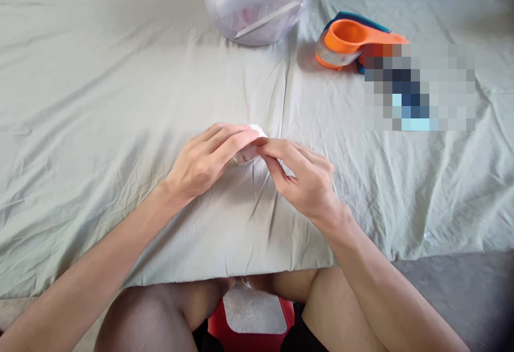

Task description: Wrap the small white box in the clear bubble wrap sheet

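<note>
A small white and clear thing (246, 155), shiny like plastic, is between my hands above the cloth; its kind is hard to tell because fingers cover most of it. My left hand (212, 154) curves over its top and left side, holding it, with the thumb hidden. From the right, my right hand (299, 172) pinches at its edge with thumb and forefinger. The fingertips of both hands nearly meet there.
A pale grey-green cloth (100, 143) with wrinkles covers the table. At the back stands a translucent purple basket (225, 6) with things inside. An orange tape dispenser (345, 38) lies back right, beside a pixelated patch. Below the table edge is a red stool (217, 330).
</note>
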A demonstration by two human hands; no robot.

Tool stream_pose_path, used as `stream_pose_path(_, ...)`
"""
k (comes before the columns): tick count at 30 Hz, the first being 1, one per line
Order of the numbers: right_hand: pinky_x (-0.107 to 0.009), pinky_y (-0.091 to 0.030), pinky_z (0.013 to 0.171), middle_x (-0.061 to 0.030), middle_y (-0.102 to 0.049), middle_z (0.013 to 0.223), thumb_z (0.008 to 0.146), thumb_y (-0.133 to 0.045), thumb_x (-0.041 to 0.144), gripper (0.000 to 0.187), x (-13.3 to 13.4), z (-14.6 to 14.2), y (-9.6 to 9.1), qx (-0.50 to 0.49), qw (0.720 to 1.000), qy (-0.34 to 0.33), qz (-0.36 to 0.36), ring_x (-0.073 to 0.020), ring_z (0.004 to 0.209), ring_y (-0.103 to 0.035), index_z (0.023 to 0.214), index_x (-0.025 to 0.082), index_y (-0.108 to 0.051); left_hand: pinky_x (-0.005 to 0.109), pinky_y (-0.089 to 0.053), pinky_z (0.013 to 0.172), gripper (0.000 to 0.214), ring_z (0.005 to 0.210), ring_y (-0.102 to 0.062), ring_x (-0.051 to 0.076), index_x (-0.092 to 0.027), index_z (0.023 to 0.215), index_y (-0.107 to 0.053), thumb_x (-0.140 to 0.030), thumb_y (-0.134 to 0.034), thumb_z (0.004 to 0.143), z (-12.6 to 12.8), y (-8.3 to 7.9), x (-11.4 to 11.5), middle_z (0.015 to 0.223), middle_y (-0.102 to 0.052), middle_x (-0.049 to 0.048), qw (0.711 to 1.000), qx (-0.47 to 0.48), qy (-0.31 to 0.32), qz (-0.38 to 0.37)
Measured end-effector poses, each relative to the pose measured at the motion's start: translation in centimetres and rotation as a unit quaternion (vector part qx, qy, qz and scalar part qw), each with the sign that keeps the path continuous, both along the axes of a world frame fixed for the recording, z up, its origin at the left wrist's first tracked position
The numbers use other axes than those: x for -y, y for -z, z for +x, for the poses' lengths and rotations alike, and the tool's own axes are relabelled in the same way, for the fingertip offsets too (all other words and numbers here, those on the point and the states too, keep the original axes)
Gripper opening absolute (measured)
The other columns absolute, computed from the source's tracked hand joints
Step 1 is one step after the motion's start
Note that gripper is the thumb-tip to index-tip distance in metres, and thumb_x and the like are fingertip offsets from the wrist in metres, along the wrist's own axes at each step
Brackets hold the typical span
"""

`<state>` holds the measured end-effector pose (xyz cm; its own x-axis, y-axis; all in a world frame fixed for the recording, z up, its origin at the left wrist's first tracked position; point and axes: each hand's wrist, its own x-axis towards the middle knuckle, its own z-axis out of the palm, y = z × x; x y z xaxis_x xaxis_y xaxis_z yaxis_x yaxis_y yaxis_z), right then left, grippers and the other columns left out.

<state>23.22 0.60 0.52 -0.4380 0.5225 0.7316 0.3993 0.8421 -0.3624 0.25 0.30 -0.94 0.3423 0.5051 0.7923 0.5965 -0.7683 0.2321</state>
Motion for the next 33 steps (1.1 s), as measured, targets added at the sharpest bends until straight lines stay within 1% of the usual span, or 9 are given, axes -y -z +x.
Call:
stream_pose_path(4,-0.031,-0.073,0.096,-0.0059,-0.091,0.118,0.109,-0.06,-0.003,0.032,0.3,-0.3,0.0,0.038,0.998,0.014,0.038,-0.0204,0.107,-0.09,0.124,0.023,-0.071,0.034,-0.069,0.104,0.042,0.116,-0.083,0.018,-0.032,0.153,-0.067,-0.01,-0.06,0.117,-0.5,0.1,-0.4,0.126,-0.087,0.0006,1.0,-0.007,0.019,-0.001)
stream_pose_path(11,-0.034,-0.068,0.085,-0.0075,-0.092,0.121,0.108,-0.063,-0.003,0.03,0.6,-0.8,0.4,0.038,0.995,0.044,0.081,-0.0215,0.104,-0.091,0.122,0.022,-0.071,0.036,-0.071,0.101,0.034,0.12,-0.083,0.02,-0.026,0.145,-0.073,-0.011,-0.06,0.117,-1.1,0.4,-0.7,0.13,-0.087,0.0037,0.999,-0.021,0.028,0.005)
stream_pose_path(18,-0.037,-0.069,0.086,-0.0035,-0.092,0.118,0.109,-0.061,-0.003,0.033,1.0,-1.1,0.8,0.02,0.994,0.075,0.083,-0.022,0.108,-0.089,0.121,0.026,-0.074,0.038,-0.071,0.099,0.037,0.114,-0.083,0.02,-0.031,0.146,-0.073,-0.012,-0.059,0.118,-1.2,0.3,-0.9,0.128,-0.087,0.0013,0.999,-0.027,0.023,-0.011)
stream_pose_path(22,-0.039,-0.072,0.088,-0.0061,-0.083,0.128,0.108,-0.062,0.0,0.036,1.1,-0.9,0.7,-0.002,0.994,0.092,0.059,-0.0208,0.105,-0.085,0.122,0.029,-0.077,0.038,-0.069,0.099,0.046,0.112,-0.081,0.019,-0.036,0.159,-0.066,-0.014,-0.054,0.12,-1.4,0.2,-1.1,0.128,-0.085,0.0014,0.998,-0.045,0.024,-0.04)
stream_pose_path(24,-0.037,-0.071,0.083,-0.0052,-0.081,0.122,0.107,-0.066,0.001,0.033,1.2,-0.7,0.8,-0.001,0.994,0.095,0.06,-0.0191,0.099,-0.083,0.12,0.029,-0.077,0.038,-0.069,0.098,0.049,0.112,-0.079,0.019,-0.037,0.162,-0.064,-0.015,-0.05,0.121,-1.4,0.0,-1.1,0.126,-0.083,0.0019,0.997,-0.062,0.023,-0.046)
stream_pose_path(27,-0.034,-0.071,0.08,-0.0023,-0.081,0.109,0.106,-0.07,0.002,0.03,1.3,-0.3,1.1,0.006,0.992,0.103,0.073,-0.0173,0.093,-0.081,0.118,0.029,-0.077,0.037,-0.068,0.091,0.043,0.111,-0.078,0.02,-0.034,0.153,-0.071,-0.016,-0.047,0.122,-1.2,-0.2,-0.9,0.123,-0.082,0.0033,0.997,-0.074,0.014,-0.03)
stream_pose_path(30,-0.04,-0.074,0.089,-0.0038,-0.085,0.12,0.108,-0.07,0.006,0.027,1.5,-0.2,1.4,0.01,0.991,0.116,0.069,-0.0218,0.11,-0.085,0.115,0.031,-0.078,0.035,-0.067,0.085,0.032,0.107,-0.078,0.02,-0.029,0.139,-0.075,-0.018,-0.051,0.121,-0.9,-0.4,-0.8,0.119,-0.082,0.0039,0.998,-0.066,0.01,-0.015)
stream_pose_path(32,-0.044,-0.075,0.095,-0.0054,-0.085,0.134,0.109,-0.07,0.008,0.026,1.8,-0.2,1.5,0.009,0.992,0.12,0.042,-0.0256,0.125,-0.085,0.112,0.031,-0.08,0.034,-0.067,0.085,0.028,0.106,-0.079,0.02,-0.028,0.136,-0.075,-0.017,-0.053,0.121,-0.8,-0.4,-0.7,0.118,-0.082,0.0029,0.998,-0.06,0.008,-0.02)
stream_pose_path(33,-0.043,-0.076,0.095,-0.0059,-0.086,0.137,0.109,-0.07,0.007,0.025,2.0,-0.3,1.5,0.005,0.992,0.12,0.025,-0.0258,0.127,-0.085,0.111,0.03,-0.081,0.034,-0.067,0.086,0.028,0.107,-0.079,0.019,-0.027,0.136,-0.074,-0.017,-0.053,0.121,-0.8,-0.4,-0.7,0.119,-0.082,0.0023,0.998,-0.059,0.007,-0.023)
